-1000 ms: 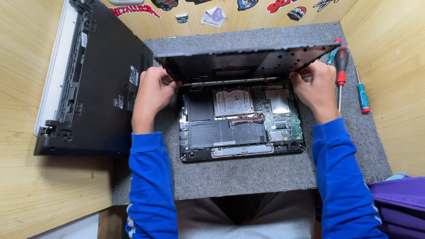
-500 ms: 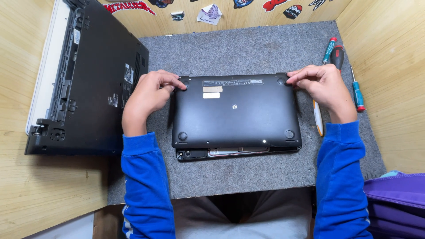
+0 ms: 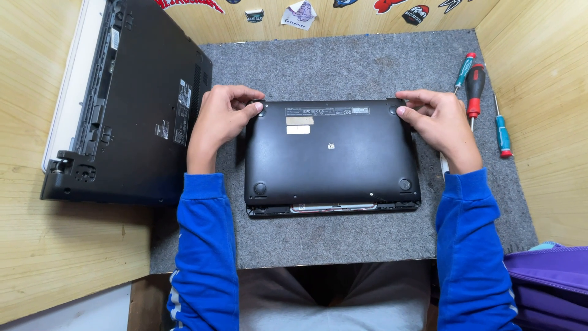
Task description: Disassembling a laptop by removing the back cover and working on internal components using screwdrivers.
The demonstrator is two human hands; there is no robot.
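Pressing the bottom cover onto a small laptop

Resting at the middle of the grey felt mat (image 3: 343, 239), the small black laptop (image 3: 332, 156) lies upside down with its bottom cover (image 3: 343, 165) laid over the chassis. The cover's near edge sits slightly short, leaving a strip of the chassis and a silver part exposed along the near side. The left hand (image 3: 219, 122) grips the far-left corner of the cover, thumb on top beside the rubber foot, fingers curled over the far edge. The right hand (image 3: 440, 122) grips the far-right corner likewise, thumb pressed on top, fingers bent over the edge. Both forearms wear blue sleeves.

To the left, a larger black laptop (image 3: 131, 110) lies upside down, partly on the mat and partly on the wooden surface (image 3: 55, 257). To the right of the right hand lie three screwdrivers: a teal-handled one (image 3: 464, 70), a red-and-black one (image 3: 475, 89), and a smaller blue one (image 3: 502, 132). A purple object (image 3: 548, 282) shows at the near-right corner.
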